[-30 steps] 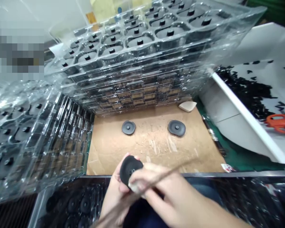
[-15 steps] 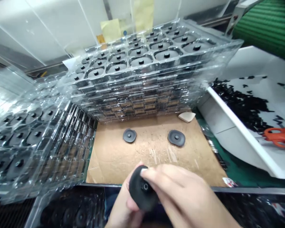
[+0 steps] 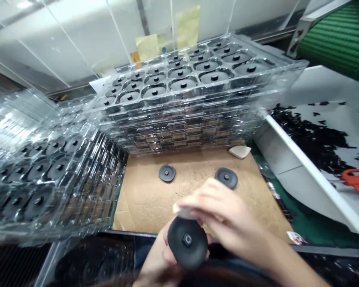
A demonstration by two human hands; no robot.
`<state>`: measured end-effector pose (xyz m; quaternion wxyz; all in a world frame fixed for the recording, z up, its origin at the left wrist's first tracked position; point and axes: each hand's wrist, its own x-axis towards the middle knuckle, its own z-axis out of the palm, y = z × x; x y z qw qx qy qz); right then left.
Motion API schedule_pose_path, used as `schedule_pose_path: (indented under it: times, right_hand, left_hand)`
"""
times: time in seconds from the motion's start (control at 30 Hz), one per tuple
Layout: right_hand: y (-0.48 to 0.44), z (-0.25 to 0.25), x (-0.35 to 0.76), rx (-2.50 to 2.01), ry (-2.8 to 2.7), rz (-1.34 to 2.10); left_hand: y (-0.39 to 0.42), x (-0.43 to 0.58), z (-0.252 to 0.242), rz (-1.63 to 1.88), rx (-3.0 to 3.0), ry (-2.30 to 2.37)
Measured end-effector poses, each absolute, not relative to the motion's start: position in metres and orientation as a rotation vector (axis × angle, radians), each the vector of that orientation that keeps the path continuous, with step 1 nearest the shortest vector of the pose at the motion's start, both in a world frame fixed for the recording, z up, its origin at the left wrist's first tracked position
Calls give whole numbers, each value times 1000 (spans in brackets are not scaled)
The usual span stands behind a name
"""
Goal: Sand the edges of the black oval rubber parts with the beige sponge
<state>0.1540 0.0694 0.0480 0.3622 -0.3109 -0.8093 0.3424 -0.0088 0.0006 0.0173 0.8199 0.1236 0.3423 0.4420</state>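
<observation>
My left hand (image 3: pixel 157 265) low at the front shut on a black rubber disc (image 3: pixel 188 243), whose metal centre faces me. My right hand (image 3: pixel 224 211) curls over the disc's upper edge, slightly blurred, with a small pale pad (image 3: pixel 177 208) pinched at its fingertips. Past my hands, two more black discs (image 3: pixel 166 173) (image 3: pixel 226 177) lie flat on a cardboard sheet (image 3: pixel 179 203), and my right hand partly overlaps the nearer edge of the right one.
Stacked transparent trays (image 3: pixel 182 91) holding black discs stand behind the cardboard, with another stack (image 3: pixel 38 171) at left. A pale wedge (image 3: pixel 239 151) lies on the cardboard. At right, a white tray (image 3: pixel 311 137) holds black scraps and orange-handled scissors (image 3: pixel 355 180).
The view has tilted and shifted slightly. My hands have turned the disc so its centre faces me, and my right hand has moved up over its top edge, away from the front.
</observation>
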Motion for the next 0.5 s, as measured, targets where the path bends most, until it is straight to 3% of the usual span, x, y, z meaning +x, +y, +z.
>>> schedule_pose_path:
  times: [0.2, 0.33, 0.5]
  right_hand:
    - [69, -23, 174, -1406, -1684, 1211]
    - [54, -70, 169, -1506, -1700, 1138]
    - [43, -83, 165, -1572, -1718, 1052]
  left_hand:
    - [5, -10, 18, 997, 162, 602]
    - [5, -13, 14, 1003, 107, 640]
    - [8, -14, 9, 1040, 86, 649]
